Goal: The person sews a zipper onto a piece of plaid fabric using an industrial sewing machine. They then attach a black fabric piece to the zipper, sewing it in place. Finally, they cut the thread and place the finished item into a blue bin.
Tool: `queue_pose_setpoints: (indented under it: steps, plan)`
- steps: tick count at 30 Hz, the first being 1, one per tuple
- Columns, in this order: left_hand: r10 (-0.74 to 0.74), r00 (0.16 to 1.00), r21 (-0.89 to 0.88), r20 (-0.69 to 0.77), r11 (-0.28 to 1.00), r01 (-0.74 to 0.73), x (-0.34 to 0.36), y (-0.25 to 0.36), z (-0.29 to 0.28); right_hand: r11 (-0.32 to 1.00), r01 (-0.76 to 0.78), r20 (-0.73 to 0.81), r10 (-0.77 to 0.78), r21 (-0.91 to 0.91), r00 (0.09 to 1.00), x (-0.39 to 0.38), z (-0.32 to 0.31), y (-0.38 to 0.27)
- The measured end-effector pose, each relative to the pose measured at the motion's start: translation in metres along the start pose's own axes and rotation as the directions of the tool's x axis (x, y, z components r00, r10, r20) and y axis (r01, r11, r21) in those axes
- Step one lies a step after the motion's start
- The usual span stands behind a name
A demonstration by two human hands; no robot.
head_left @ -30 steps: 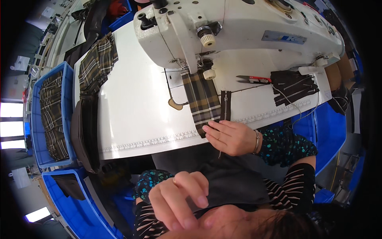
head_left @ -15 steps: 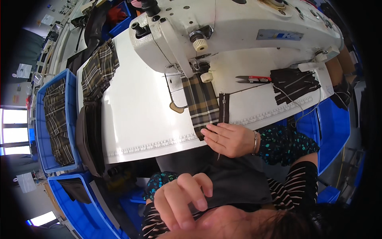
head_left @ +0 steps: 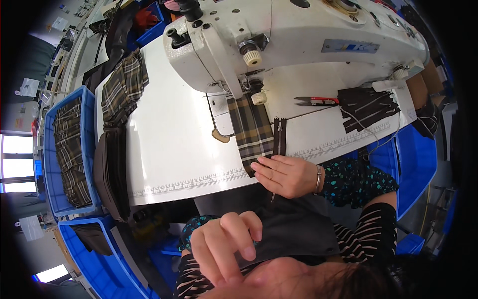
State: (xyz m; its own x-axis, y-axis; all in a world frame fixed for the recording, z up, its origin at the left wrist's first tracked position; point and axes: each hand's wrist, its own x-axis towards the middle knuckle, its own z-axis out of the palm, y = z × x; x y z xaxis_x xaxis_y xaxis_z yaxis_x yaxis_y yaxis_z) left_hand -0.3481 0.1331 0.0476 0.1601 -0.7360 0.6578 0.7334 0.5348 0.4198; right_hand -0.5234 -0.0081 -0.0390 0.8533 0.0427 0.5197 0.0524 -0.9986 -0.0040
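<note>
Head view: right hand (head_left: 285,175) unmoved on plaid fabric (head_left: 253,130).

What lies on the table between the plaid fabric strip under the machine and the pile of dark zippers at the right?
In the head view, between the plaid fabric strip and the zipper pile lie one dark zipper and red-handled scissors.

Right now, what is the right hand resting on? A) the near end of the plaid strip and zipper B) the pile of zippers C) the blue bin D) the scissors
A: the right hand lies on the near end of the plaid strip and dark zipper at the table edge; the scissors lie apart, farther back.
</note>
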Motion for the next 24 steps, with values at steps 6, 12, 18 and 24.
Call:
queue_pose_setpoints:
  steps: [6,12,18,24]
  plan:
    - [-0.046,0.989,-0.056,-0.141,0.998,0.038,0.003,-0.001,0.019,1.0,0.002,-0.002,-0.002,0.002,1.0,-0.001,0.002,0.0]
    - [-0.042,0.998,-0.021,0.043,0.999,0.043,0.001,0.004,-0.007,1.0,-0.002,0.009,0.002,0.003,1.0,-0.001,-0.001,0.001]
    - [-0.195,0.98,-0.02,-0.043,0.981,0.194,0.002,0.013,0.011,1.0,-0.004,0.01,0.004,-0.002,1.0,-0.001,0.0,0.0]
    - [-0.085,0.992,0.076,0.092,0.994,0.079,0.002,0.011,-0.011,1.0,-0.016,0.007,0.016,0.01,1.0,-0.002,0.0,0.0]
